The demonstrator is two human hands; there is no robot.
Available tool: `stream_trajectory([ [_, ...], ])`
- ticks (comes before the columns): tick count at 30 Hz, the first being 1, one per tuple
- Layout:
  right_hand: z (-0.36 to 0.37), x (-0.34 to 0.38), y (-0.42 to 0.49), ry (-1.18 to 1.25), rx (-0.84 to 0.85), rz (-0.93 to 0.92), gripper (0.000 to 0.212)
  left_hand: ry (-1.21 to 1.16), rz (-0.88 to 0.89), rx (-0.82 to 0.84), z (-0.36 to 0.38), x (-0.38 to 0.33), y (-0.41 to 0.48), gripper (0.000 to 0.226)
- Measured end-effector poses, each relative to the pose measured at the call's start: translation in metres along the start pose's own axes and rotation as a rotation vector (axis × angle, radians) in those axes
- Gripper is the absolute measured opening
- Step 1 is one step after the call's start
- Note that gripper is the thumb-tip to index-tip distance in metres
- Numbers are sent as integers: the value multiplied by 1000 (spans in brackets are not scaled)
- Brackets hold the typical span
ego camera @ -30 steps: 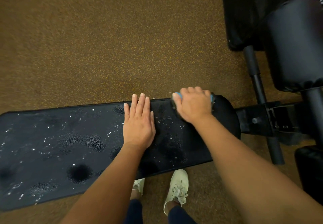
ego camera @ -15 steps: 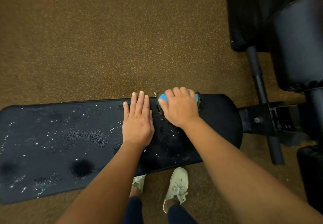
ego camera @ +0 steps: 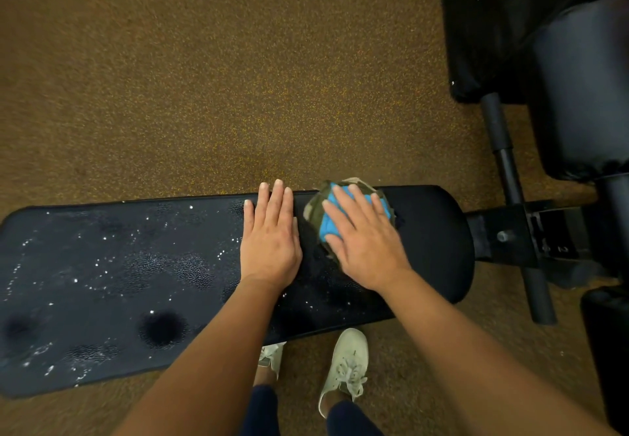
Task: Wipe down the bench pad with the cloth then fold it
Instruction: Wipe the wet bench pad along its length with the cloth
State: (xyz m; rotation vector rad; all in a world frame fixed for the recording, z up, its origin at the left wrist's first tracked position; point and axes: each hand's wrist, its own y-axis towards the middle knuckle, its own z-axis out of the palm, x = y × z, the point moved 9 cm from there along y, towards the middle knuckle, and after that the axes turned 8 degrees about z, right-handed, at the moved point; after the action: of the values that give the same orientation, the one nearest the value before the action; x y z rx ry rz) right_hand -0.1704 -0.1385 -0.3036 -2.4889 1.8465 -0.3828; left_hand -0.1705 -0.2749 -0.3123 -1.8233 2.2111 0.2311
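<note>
**Q:** Setting and surface?

**A:** Brown speckled gym floor (ego camera: 204, 95). Across it lies one long black bench pad (ego camera: 102, 282), carried on a black metal frame (ego camera: 510, 234) at its right end. Other black padded equipment (ego camera: 578, 95) stands at upper right.

**Q:** Where is the cloth?

**A:** One cloth (ego camera: 315, 212), blue with a camouflage-green part, lies bunched on the pad's far edge near the right end. The right hand (ego camera: 366, 248) lies on top of it, fingers straight and spread, pressing rather than gripping. The left hand (ego camera: 270, 245) rests flat on the bare pad just beside the cloth, fingers straight and together, holding nothing.

**Q:** How will these things handle?

**A:** The cloth looks soft, light and limp, so a flat palm should be enough to push it along. For folding, it is best taken by an edge or two corners, once it has been shaken out of its bunch. The pad looks firm, with a pebbled skin. White specks, probably droplets, are scattered over its left part, so that surface may be slick. The pad is fixed in place and is only to be wiped, not lifted.

**Q:** Counts?

**A:** One bench pad, one cloth and two hands. Two pale shoes (ego camera: 343, 367) stand on the floor at the pad's near side. At least two dark round patches (ego camera: 163, 328) mark the pad's left half.
</note>
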Motion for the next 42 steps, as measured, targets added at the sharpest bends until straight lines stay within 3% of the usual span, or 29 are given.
stream_trajectory([
  [4, -5, -23, 24, -23, -33, 327, 59, -7, -3, 0, 0, 1, 1, 53],
  [5, -4, -11, 29, -16, -35, 335, 59, -16, -9, 1, 0, 1, 0, 53],
  [10, 7, 28, -6, -46, 40, -53, 58, -22, 14, 14, 1, 2, -9, 56],
  [12, 3, 4, -10, -94, 30, -11, 59, -24, 20, 14, -2, 3, -11, 56],
  [16, -6, -12, 14, -76, -18, 266, 60, -31, 21, 11, -3, 3, -11, 57],
  [18, -2, 11, 11, -34, -17, 202, 58, -31, 19, 8, -2, 3, -12, 56],
  [20, 5, 26, -9, -35, 20, 19, 57, -28, 20, 11, -2, 3, -13, 57],
  [23, 8, 11, -28, -77, 62, -142, 59, -15, 20, 25, -2, 4, -17, 57],
  [28, 0, 3, 8, -56, -10, 224, 64, 13, -12, 30, -2, 3, -21, 57],
  [34, 14, 23, -44, -92, 88, -117, 64, 51, -46, 22, -2, 7, -34, 55],
  [39, 7, 12, -16, -76, 26, 223, 66, 31, -78, 16, 0, 10, -43, 54],
  [42, 20, 48, -45, -71, 72, 64, 64, 35, -80, 18, 2, 11, -44, 54],
])
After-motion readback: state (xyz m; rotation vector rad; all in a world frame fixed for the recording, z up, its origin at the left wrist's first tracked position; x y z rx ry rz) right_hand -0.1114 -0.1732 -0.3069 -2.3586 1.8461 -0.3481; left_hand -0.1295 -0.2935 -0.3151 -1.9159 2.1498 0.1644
